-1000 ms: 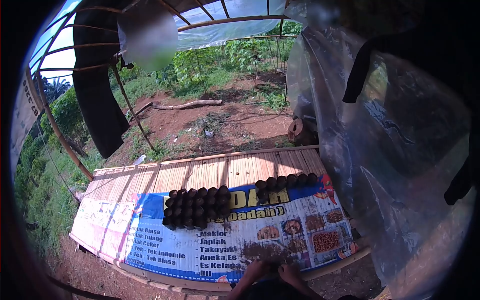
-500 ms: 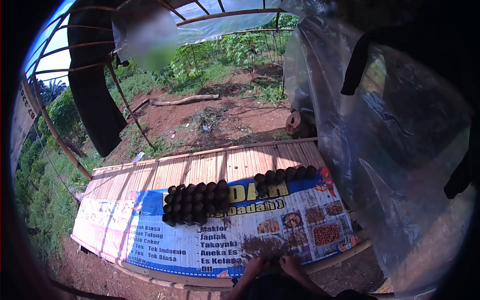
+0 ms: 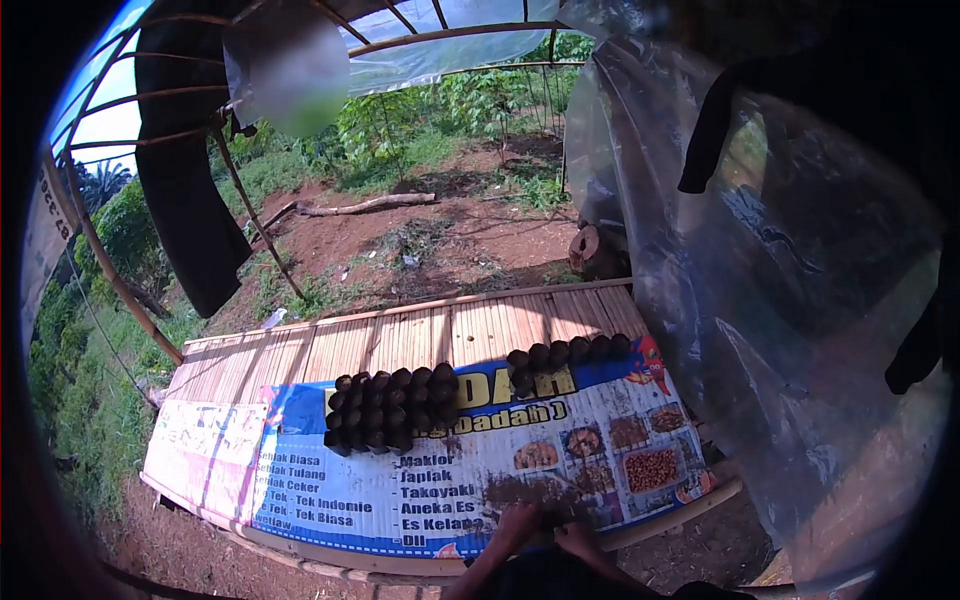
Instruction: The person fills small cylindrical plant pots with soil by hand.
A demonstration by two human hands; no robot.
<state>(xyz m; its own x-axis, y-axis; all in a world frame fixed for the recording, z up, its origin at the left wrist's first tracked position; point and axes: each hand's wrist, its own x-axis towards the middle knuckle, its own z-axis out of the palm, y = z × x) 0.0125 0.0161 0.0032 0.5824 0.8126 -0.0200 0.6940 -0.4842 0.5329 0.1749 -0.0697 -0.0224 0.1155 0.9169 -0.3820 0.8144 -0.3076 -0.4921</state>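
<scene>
Both the left hand (image 3: 517,525) and the right hand (image 3: 577,540) rested together at the near edge of the blue printed vinyl banner (image 3: 480,470), grip indiscernible, near scattered dark soil (image 3: 535,492), with the block of small black soil-filled seedling bags (image 3: 392,408) farther off.

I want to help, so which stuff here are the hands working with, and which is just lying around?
In the work:
left hand
right hand
small dark thing between them, too small to identify
block of dark pots
row of dark pots
soil patch

Lying about:
printed banner
bamboo platform
plastic sheet
log
</scene>
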